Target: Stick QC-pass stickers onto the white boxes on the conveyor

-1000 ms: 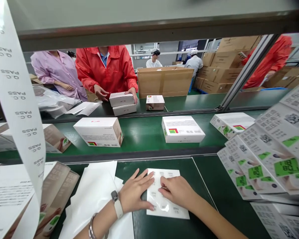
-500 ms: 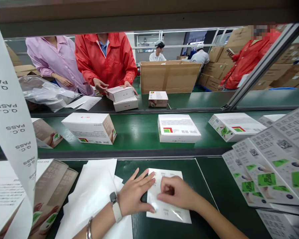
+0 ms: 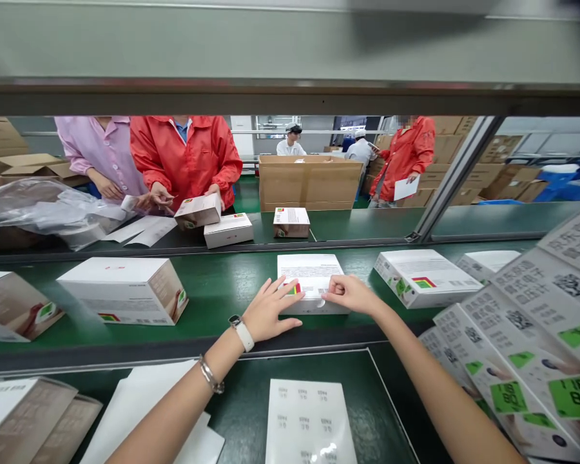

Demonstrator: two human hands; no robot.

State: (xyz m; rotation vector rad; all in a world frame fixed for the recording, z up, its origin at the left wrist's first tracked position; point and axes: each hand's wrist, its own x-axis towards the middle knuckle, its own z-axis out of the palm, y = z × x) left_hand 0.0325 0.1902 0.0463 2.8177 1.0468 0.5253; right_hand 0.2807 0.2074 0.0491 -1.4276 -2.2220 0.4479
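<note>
A white carton [image 3: 314, 267] with a red, yellow and green mark lies on the green conveyor. My left hand [image 3: 269, 310] is open, its spread fingers resting over the carton's left front part. At the carton's front edge, my right hand [image 3: 350, 294] pinches a small clear sticker [image 3: 322, 298]. Whether the sticker touches the carton is hard to tell. Nearer to me lies a sheet of QC PASS stickers [image 3: 304, 419], untouched by either hand.
More cartons stand on the belt: a white one [image 3: 125, 287] to the left and another [image 3: 425, 278] to the right. White backing sheets [image 3: 140, 406] lie front left, printed flat boxes [image 3: 522, 361] on the right. Across the line, a person in a red jacket [image 3: 186, 167] handles cartons.
Both my hands have moved forward from the sticker sheet to the carton on the belt. A small sticker now shows in my right fingertips. The view has tilted up.
</note>
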